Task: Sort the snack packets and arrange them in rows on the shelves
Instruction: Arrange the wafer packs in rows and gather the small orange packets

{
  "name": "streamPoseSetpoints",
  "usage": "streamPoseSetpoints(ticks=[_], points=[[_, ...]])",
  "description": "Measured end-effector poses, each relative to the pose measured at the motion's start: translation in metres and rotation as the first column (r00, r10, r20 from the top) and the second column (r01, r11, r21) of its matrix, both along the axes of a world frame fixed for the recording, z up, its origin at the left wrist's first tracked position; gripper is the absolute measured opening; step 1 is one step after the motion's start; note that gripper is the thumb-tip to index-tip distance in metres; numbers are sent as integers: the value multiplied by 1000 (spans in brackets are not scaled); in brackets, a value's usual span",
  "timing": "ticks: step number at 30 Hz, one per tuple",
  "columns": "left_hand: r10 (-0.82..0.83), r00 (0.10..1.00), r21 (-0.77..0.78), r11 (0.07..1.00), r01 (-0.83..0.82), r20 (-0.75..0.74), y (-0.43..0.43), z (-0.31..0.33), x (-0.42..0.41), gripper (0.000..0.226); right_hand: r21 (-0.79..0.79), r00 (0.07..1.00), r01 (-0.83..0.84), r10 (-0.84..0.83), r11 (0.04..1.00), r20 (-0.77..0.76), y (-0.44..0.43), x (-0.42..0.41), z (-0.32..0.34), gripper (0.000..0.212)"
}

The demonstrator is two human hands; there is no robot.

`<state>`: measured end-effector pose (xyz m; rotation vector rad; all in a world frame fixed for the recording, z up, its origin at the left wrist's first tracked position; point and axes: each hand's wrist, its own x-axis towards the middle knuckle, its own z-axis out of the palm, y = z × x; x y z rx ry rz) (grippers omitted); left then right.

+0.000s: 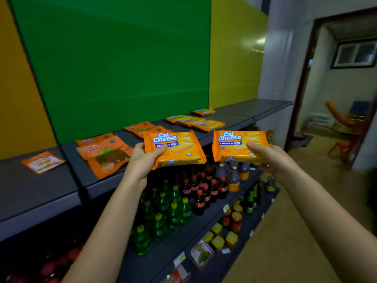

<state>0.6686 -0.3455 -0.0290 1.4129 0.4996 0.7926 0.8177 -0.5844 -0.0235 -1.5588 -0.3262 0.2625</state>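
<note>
1. Head view: the left hand [142, 158] grips the left wafer packet [175, 148], an orange Cal Cheese pack. The thumb is curled over its front lower-left corner and the fingers are underneath. The pack is held in the air in front of the top shelf [40, 190].
2. The right hand [273, 158] grips the right wafer packet [238, 146], which is identical. The thumb presses on its front right side and the fingers are behind.
3. Both packs are about level, apart from each other, with their labels facing the camera.
4. Shelved wafer packets [195, 121] lie flat and overlapping toward the right end of the top shelf.
5. Orange window pouches [106, 154] lie overlapping on that shelf, left of the left hand. A single pouch [43, 161] lies well apart, farther left.
6. The lower shelves hold green bottles [163, 211], dark red-capped bottles [204, 188] and jars [234, 219].
</note>
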Motion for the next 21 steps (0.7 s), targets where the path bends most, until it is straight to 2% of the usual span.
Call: streamPoseSetpoints(ticks=[4, 6, 8, 11, 21], points=[[-46, 999, 22, 999, 46, 5, -11, 0, 74, 38, 20, 999, 46, -46, 999, -14, -16, 60, -9, 12], [-55, 998, 15, 998, 55, 8, -14, 1, 118, 41, 21, 998, 67, -67, 998, -14, -21, 95, -8, 10], [-59, 998, 0, 998, 59, 21, -17, 4, 163, 44, 5, 997, 79, -79, 997, -6, -23, 135, -3, 20], [-70, 996, 27, 997, 69, 47, -22, 10, 226, 40, 4, 996, 81, -81, 997, 36, -23, 191, 9, 18], [29, 998, 63, 997, -33, 56, -20, 13, 381, 28, 45, 999, 30, -31, 999, 20, -29, 354, 5, 37]])
